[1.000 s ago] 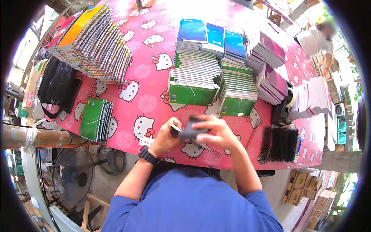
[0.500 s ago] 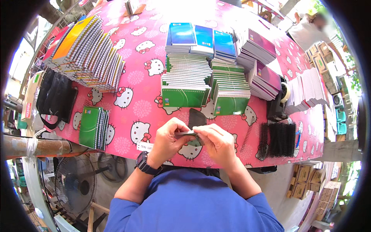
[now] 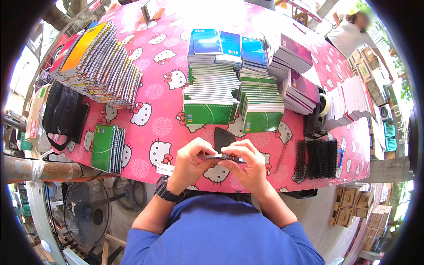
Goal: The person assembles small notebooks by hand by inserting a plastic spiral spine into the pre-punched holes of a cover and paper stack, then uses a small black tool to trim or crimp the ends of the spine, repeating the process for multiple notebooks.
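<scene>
Between my two hands is a small spiral notebook (image 3: 215,156), seen nearly edge-on above the table's near edge. My left hand (image 3: 192,158) is closed on its left end, thumb toward me. At the other end my right hand (image 3: 248,165) pinches it along the black coil (image 3: 234,158). My fingers hide most of its cover. A dark flat piece (image 3: 224,138) lies just beyond my hands. Past it stand two rows of green notebooks, one on the left (image 3: 211,114) and one on the right (image 3: 263,121). Black binding coils (image 3: 321,159) lie bunched to the right.
Green spiral notebooks (image 3: 104,148) and a black bag (image 3: 64,110) lie left, before tall yellow-covered notebook stacks (image 3: 88,48). Blue notebooks (image 3: 206,42), purple notebooks (image 3: 302,86) and a tape dispenser (image 3: 316,119) sit farther back. A fan (image 3: 88,212) stands below; a person (image 3: 351,37) is far right.
The notebook has turned in my hands, so its coiled edge now shows by my right fingers. My right hand's fingers have curled more around it. The far person has leaned slightly.
</scene>
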A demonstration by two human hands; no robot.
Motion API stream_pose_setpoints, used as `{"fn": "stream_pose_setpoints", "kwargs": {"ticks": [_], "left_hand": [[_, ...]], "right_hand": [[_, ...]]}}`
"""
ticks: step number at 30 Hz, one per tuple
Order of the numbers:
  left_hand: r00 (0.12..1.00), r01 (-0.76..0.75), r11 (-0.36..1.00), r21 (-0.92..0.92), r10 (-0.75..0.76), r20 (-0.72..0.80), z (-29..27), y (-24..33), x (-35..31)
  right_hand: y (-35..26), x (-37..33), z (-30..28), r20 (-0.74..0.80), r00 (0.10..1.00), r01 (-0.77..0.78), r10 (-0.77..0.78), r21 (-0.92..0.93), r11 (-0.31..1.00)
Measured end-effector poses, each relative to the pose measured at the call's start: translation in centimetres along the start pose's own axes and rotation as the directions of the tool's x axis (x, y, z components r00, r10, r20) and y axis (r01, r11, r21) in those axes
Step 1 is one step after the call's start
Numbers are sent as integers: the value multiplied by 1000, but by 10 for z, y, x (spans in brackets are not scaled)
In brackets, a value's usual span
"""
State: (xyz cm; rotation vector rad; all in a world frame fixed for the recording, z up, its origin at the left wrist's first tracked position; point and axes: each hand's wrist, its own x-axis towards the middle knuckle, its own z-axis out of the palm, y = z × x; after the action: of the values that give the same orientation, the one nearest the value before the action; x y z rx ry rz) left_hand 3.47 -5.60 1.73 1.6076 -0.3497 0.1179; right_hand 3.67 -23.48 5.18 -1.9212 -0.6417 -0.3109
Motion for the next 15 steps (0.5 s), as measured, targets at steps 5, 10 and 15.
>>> {"fn": "stream_pose_setpoints", "kwargs": {"ticks": [5,10,15], "left_hand": [[999,-32,999,23,31,21,1,3,0],[989,-130,986,107,122,78,2,9,3],[998,-48,999,19,48,30,0,7,-3]], "right_hand": [[-1,-1,-2,76,986,-159,150,141,977],[-2,1,-4,84,982,-177,168,120,977],[-2,7,2,33,999,35,-33,-88,995]]}}
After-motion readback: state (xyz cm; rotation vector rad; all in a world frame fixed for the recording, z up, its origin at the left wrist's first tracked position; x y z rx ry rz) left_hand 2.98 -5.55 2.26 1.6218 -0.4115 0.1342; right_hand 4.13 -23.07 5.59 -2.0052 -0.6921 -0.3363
